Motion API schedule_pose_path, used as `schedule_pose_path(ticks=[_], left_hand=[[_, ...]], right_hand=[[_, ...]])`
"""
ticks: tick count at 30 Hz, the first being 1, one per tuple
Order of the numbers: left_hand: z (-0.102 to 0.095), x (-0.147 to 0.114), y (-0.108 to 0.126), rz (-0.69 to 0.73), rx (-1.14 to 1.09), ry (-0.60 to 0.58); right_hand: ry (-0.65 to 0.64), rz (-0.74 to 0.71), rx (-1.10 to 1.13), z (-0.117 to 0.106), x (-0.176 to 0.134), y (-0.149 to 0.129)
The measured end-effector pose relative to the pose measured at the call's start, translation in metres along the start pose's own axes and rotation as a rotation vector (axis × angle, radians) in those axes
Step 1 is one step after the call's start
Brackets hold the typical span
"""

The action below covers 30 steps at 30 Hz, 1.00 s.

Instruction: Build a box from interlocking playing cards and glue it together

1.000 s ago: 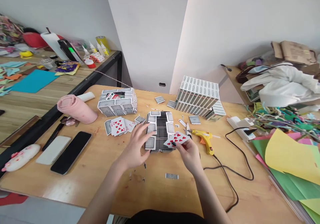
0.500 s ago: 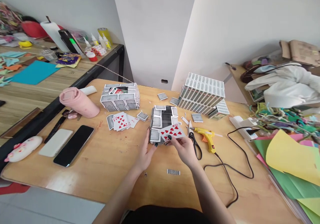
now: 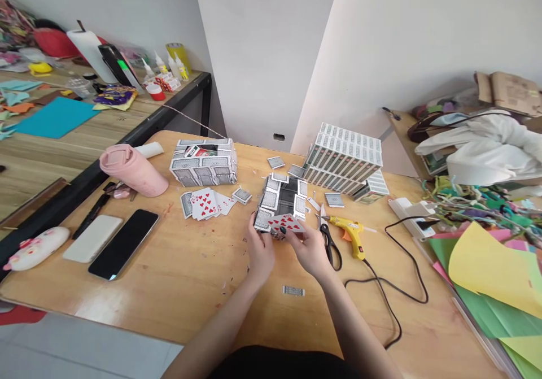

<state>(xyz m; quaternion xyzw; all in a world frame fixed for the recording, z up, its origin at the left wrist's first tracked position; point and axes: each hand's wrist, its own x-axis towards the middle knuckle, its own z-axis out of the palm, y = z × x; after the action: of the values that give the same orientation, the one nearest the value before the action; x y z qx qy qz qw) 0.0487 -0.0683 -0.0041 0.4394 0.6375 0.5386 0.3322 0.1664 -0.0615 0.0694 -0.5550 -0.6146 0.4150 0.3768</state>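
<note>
My left hand (image 3: 260, 249) grips the near left corner of a black box (image 3: 285, 198) that is partly covered with grey-backed playing cards. The box is tilted on the wooden table. Between the thumb and fingers of my right hand (image 3: 310, 249) is a heart playing card (image 3: 288, 223), face up over the near end of the box. A finished-looking card-covered box (image 3: 203, 164) with an opening in its top stands to the left. In front of it lie loose playing cards (image 3: 207, 204), fanned out. Scissors (image 3: 330, 243) and a yellow glue gun (image 3: 349, 232) rest right of my right hand.
Stacked card packs (image 3: 342, 156) stand at the back right. A pink tumbler (image 3: 133, 170), a black phone (image 3: 125, 243) and a white power bank (image 3: 93, 238) lie on the left. The glue gun's cord (image 3: 393, 305) loops across the right side. A cut card strip (image 3: 293, 291) lies near me.
The box has been turned and tilted, its far end swinging right. My left hand has shifted right and up along its corner. The heart card has moved slightly with my right hand.
</note>
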Motion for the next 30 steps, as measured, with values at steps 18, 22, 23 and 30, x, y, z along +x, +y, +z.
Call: schedule_pose_path(ticks=[18,22,23,30], left_hand=[[-0.001,0.006,0.002,0.137,0.152,0.135],[0.001,0.006,-0.002,0.132,0.146,0.144],[0.001,0.006,-0.003,0.131,0.146,0.141],[-0.008,0.006,-0.001,0.157,0.169,0.062]], right_hand=[[0.298,-0.144,-0.257,0.03,-0.003,0.034],[0.357,-0.245,-0.374,0.034,-0.004,0.038],[0.359,-0.265,-0.384,0.035,-0.004,0.038],[0.369,-0.356,-0.428,0.039,-0.004,0.042]])
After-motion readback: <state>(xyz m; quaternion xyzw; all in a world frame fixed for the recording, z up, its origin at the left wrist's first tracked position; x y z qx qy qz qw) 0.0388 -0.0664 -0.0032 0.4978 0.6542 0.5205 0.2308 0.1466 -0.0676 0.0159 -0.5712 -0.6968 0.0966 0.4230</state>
